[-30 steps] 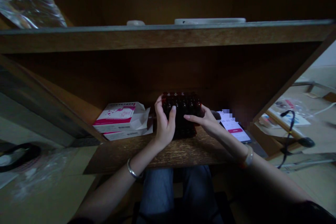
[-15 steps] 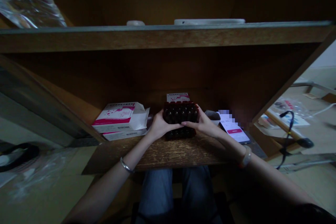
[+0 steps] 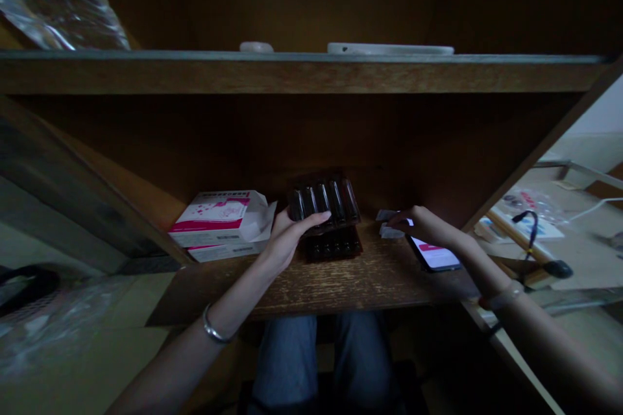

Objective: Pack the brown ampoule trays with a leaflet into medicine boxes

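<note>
My left hand (image 3: 287,237) is closed around the near left side of a tray of dark brown glass vials (image 3: 324,201), thumb across its front. The tray is tilted, so the vials' long sides face me. Below it, a second tray of dark vials (image 3: 335,245) lies on the wooden shelf. My right hand (image 3: 421,224) reaches down to the right, fingertips pinched at a small translucent piece (image 3: 392,231) that is too blurred to name exactly. A phone (image 3: 435,253) with a lit screen lies under and beside my right hand.
Two white and pink cartons (image 3: 219,220) are stacked on the left, the upper one with an open flap. A shelf board (image 3: 302,74) crosses overhead, bearing a flat white object (image 3: 389,49) and plastic wrap (image 3: 63,0). Side panels bound the compartment. A cable (image 3: 530,227) hangs at right.
My right hand has left the vials and moved right to the small translucent piece. My left hand alone now holds the upper tray, which has tilted. The carton behind is now hidden.
</note>
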### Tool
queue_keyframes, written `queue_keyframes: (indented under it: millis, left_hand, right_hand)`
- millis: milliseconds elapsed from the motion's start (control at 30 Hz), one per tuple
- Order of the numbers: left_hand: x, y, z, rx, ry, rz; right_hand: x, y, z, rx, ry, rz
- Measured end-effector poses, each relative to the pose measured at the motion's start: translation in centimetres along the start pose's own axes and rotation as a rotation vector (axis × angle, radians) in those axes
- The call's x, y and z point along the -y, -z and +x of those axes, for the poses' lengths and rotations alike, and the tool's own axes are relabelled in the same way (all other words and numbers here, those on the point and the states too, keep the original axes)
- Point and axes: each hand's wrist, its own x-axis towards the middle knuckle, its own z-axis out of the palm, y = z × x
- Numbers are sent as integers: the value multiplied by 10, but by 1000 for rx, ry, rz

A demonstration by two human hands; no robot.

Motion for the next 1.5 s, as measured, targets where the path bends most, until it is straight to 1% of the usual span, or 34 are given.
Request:
queue_keyframes:
  millis: [100,233,367,533,600,700,767,800,867,933,1033,1100,1200,1267,1333,1367,1433,1467,1500]
  left_hand:
    - [-2,0,-2,18,-5,21]
    - [-4,2,-4,18,-11,32]
    - [-6,4,-7,25,-7,36]
    - [-5,7,-11,52,-1,46]
    - [-4,9,-12,76,-3,62]
    - [-3,11,-13,103,-18,93]
    - [-4,11,-14,106,-17,115]
    - [-5,10,-15,105,-12,124]
    - [-7,7,-19,101,8,136]
    - [-9,4,-22,87,21,154]
    - [-10,1,-28,78,-1,188]
    - [-9,0,-30,92,-32,193]
    - [-8,-1,-32,106,-69,172]
    - [-8,-1,-32,96,-85,152]
    - [-8,0,-32,70,-83,136]
    - [-8,0,-32,53,-74,127]
    - [-9,0,-31,27,-52,114]
    - [-9,0,-31,22,-46,111]
    - [-10,0,-32,20,-45,109]
  right_hand:
    - [0,3,1,23,23,-119]
    - [3,13,1,-15,52,-194]
    - [8,18,1,-35,67,-194]
    - [7,16,0,-32,52,-167]
    - [10,16,1,-49,50,-155]
    - [29,17,0,-152,81,-72]
    - [51,15,-2,-223,114,29]
    - [65,14,-3,-235,143,86]
    - [91,9,-7,-187,189,183]
    - [114,1,-11,-75,207,217]
    - [134,-14,-12,92,285,125]
    - [138,-26,-10,126,373,45]
    - [135,-42,-5,54,469,-30]
    - [131,-50,-3,-35,485,-67]
    - [126,-57,-3,-161,472,-94]
    - [123,-61,-3,-244,449,-106]
    - [116,-69,-3,-399,357,-117]
    - [113,-73,-3,-446,297,-106]
    - [110,-76,-3,-457,232,-76]
